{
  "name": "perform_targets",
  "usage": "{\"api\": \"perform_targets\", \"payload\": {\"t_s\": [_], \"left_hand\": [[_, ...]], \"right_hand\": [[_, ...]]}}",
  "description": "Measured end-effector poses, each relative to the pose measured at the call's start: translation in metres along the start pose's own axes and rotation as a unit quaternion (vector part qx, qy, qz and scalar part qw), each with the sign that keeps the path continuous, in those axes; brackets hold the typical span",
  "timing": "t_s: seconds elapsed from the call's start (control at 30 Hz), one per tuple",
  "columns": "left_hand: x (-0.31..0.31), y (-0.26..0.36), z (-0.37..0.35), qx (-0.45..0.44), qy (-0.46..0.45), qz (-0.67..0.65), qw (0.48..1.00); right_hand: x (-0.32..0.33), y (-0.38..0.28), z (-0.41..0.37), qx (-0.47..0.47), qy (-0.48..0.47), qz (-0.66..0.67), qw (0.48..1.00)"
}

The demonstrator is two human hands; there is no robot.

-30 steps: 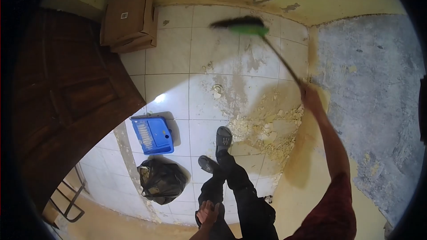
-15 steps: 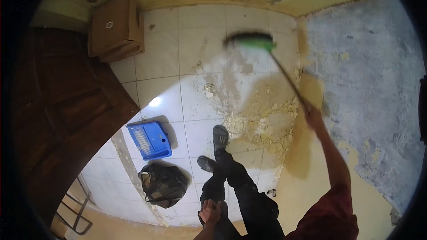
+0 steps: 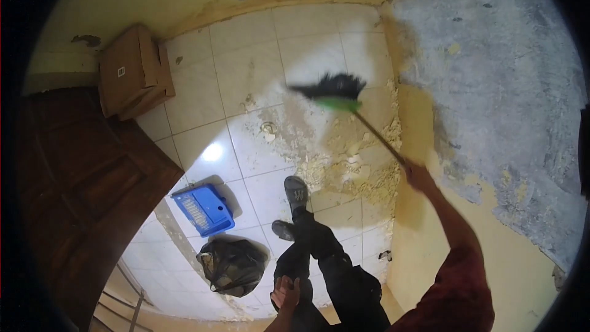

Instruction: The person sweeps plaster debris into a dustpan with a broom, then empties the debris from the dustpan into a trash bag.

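My right hand (image 3: 421, 178) is closed around the handle of a broom (image 3: 381, 138). The broom reaches forward over the tiled floor, its green head and dark bristles blurred by motion. Yellowish flakes of debris (image 3: 375, 181) lie in a broad patch below the broom head, between my feet and the right wall. My left hand (image 3: 285, 294) rests loosely by my leg, thumb apart from the lightly curled fingers, with nothing visible in it. Left of my feet lies a blue dustpan (image 3: 212, 209), and just behind it sits a black plastic bag (image 3: 236, 267).
A cardboard box (image 3: 132, 74) stands in the far left corner beside a dark wooden door (image 3: 92, 178). The right wall (image 3: 491, 86) is grey and patchy with peeled paint. A metal frame (image 3: 132, 307) shows at bottom left. A small dark item (image 3: 385, 256) lies by the wall.
The broom head has come nearer to me, its bristles now fanned out, and my right hand has drawn slightly back. The view has turned a little. My left hand stays by my leg.
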State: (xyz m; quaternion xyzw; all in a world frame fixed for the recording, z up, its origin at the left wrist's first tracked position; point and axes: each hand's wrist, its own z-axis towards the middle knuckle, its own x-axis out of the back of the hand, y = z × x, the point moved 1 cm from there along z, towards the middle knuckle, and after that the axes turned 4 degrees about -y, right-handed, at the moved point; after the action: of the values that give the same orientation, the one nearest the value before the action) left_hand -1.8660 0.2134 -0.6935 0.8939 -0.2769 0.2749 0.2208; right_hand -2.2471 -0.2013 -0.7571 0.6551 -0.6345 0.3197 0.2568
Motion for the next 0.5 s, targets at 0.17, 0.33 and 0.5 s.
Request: {"api": "perform_targets", "payload": {"t_s": [0.17,0.33,0.5], "left_hand": [[0.011,0.012,0.006,-0.003,-0.026,0.006,1.000],[0.009,0.010,0.010,-0.035,-0.016,-0.004,0.999],[0.007,0.008,0.004,-0.005,-0.037,0.020,0.999]], "right_hand": [[0.054,0.012,-0.026,0.190,0.285,-0.011,0.940],[0.143,0.024,0.188,0.053,0.104,-0.201,0.973],[0.027,0.056,0.213,-0.034,0.118,-0.113,0.986]]}}
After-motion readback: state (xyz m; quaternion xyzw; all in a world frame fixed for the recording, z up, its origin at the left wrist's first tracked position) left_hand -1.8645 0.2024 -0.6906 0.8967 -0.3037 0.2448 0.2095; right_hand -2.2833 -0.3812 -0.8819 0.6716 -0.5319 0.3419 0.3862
